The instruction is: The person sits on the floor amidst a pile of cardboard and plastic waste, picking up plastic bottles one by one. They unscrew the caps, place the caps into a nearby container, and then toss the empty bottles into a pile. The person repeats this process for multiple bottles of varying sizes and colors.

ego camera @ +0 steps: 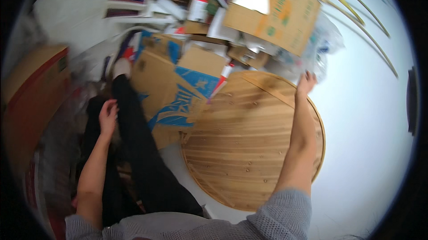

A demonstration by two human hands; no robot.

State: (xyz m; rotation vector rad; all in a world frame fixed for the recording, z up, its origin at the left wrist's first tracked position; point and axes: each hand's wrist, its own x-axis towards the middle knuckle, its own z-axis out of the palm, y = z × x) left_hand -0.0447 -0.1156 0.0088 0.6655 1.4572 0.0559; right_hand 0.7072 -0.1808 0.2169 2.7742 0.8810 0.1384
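My right hand (306, 83) reaches out over the upper right edge of a round wooden board (244, 139), beside a crumpled clear plastic bag (321, 47). Its fingers are at the bag's lower edge; whether they grip the plastic cannot be told. My left hand (108, 116) hangs in front of my dark-trousered legs with the fingers loosely curled, and no object shows in it. Between the hands, a flattened cardboard box with blue print (187, 96) lies against the left side of the board.
A large cardboard box (36, 96) with a red edge stands at the left. Piled cardboard and papers (200, 9) fill the top, with a big printed carton (277, 9) at the upper right. Thin sticks (364, 36) are near the pale wall at the right.
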